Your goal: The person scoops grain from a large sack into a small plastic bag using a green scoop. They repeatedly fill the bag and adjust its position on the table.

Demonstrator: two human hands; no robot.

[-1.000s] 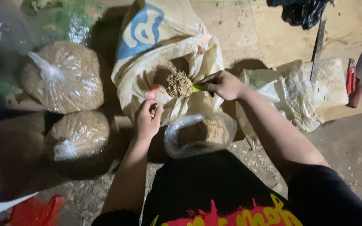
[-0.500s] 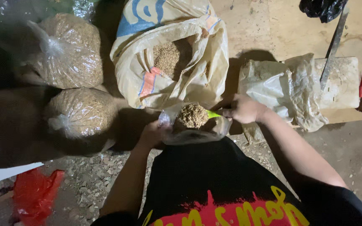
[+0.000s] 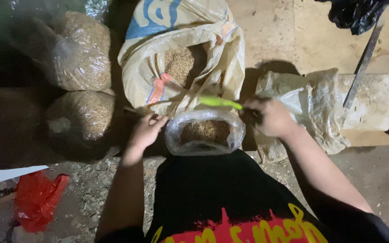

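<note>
Right hand (image 3: 269,118) fingers closed on green scoop (image 3: 219,102), blade out over clear bag (image 3: 205,133) mouth. Left hand (image 3: 146,131) fingers curled, pinching the bag's rim, likely to keep it open. Bag sits on ground between both hands, grain inside. Open woven sack (image 3: 181,58) just behind; filled bags (image 3: 79,85) left.

left hand (image 3: 146,130) fingers curled | right hand (image 3: 269,118) fist closed, gripping
</note>
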